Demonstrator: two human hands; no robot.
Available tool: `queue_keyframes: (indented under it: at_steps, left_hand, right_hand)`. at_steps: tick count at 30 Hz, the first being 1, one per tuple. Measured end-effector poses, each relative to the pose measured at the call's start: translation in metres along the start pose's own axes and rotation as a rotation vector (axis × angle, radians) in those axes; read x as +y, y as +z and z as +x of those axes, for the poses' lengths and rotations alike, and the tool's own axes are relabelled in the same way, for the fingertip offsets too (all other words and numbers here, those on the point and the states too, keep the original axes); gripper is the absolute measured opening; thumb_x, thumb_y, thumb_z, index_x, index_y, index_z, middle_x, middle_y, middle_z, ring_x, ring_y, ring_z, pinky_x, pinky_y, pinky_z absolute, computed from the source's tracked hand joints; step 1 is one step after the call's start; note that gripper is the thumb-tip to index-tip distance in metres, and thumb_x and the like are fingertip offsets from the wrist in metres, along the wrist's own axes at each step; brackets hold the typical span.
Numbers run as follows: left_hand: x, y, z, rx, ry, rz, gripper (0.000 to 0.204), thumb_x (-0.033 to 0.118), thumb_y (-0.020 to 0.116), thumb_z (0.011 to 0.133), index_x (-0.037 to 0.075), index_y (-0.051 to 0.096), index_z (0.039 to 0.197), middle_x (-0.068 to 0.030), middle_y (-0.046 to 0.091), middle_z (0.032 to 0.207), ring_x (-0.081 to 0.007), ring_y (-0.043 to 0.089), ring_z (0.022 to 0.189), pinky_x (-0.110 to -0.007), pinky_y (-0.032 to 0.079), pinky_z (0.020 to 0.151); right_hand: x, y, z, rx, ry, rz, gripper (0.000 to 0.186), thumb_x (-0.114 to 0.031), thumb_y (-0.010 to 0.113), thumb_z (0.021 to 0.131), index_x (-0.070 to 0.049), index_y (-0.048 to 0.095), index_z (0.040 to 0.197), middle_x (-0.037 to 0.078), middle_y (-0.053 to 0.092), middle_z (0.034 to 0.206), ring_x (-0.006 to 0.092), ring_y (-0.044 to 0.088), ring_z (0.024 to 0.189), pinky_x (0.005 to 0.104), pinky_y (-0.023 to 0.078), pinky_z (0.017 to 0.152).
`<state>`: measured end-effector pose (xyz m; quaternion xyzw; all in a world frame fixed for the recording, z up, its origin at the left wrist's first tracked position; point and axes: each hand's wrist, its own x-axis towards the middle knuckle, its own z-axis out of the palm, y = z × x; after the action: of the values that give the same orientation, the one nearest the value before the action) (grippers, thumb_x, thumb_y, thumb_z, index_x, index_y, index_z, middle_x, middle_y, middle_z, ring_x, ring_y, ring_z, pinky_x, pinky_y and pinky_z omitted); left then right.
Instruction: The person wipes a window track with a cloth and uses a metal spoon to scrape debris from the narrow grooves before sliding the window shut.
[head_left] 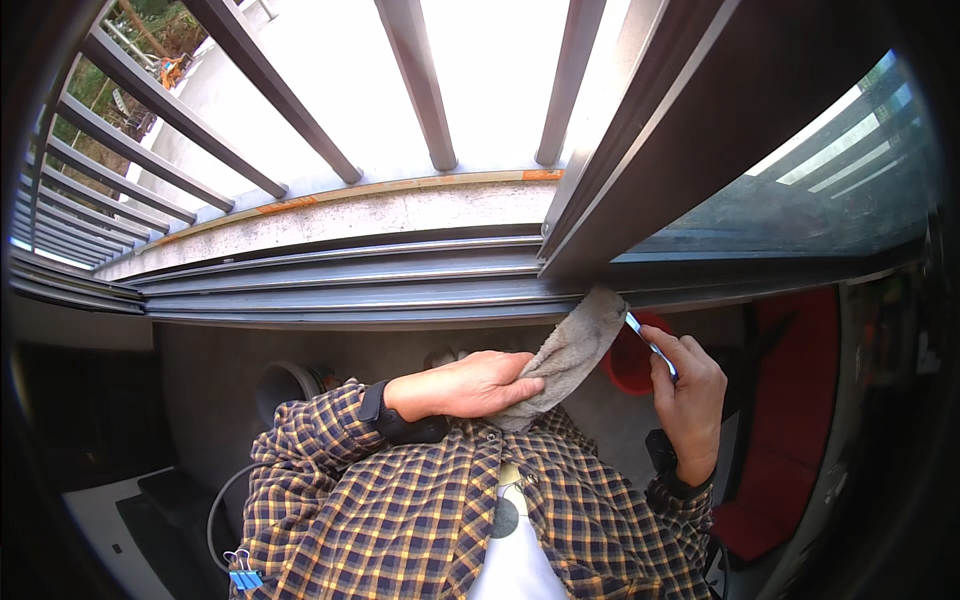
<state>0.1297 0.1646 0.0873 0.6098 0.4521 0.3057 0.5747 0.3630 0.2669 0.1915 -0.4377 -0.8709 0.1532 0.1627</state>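
Note:
My left hand (462, 385) is closed on the lower end of a grey cloth (572, 350). The cloth stretches up to the sill, where its top meets the window track (400, 290) beside the sliding window's frame (625, 190). In my right hand (692, 390) is a slim tool (653, 348) with a shiny shaft and some blue near the fingers; its exact kind is not clear. The tool's far end touches or lies close against the cloth's top right edge.
Dark metal bars (418, 90) stand outside beyond a pale ledge (400, 213). Below the sill are a red bucket (625, 368) and a grey round container (285, 388). A red panel-like surface (785, 430) lies to the right. A cable (213, 515) runs along my left side.

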Motion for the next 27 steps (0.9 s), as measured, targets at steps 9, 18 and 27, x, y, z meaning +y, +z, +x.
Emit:
queue_keyframes:
  at_steps: [9,18,27]
  left_hand:
    - [0.017,-0.009,0.002,-0.040,0.008,-0.380,0.053,0.043,0.044,0.102,-0.005,0.052,0.124,-0.0133,0.063,0.115,-0.0198,0.055,0.105,-0.034,0.044,0.095]
    - [0.014,-0.011,-0.023,-0.051,-0.048,-0.510,0.048,0.035,0.048,0.102,-0.005,0.050,0.129,-0.0083,0.061,0.116,-0.0130,0.052,0.106,-0.030,0.043,0.095]
    - [0.005,-0.012,-0.033,0.036,-0.023,-0.450,0.051,0.037,0.048,0.102,-0.004,0.049,0.131,-0.0084,0.060,0.118,-0.0136,0.052,0.108,-0.031,0.043,0.096]
  right_hand:
    - [0.002,0.000,0.048,-0.219,-0.165,0.094,0.024,-0.003,0.061,0.083,-0.008,0.071,0.105,0.013,0.059,0.075,0.0314,0.061,0.070,0.0387,0.049,0.063]
    - [-0.023,0.020,0.018,-0.129,-0.200,0.071,0.032,0.002,0.065,0.081,-0.012,0.069,0.109,0.012,0.052,0.073,0.0308,0.058,0.064,0.0387,0.046,0.057]
    - [-0.026,0.022,0.018,-0.089,-0.216,0.091,0.027,0.001,0.064,0.083,-0.009,0.070,0.107,0.013,0.052,0.071,0.0293,0.056,0.062,0.0366,0.044,0.057]
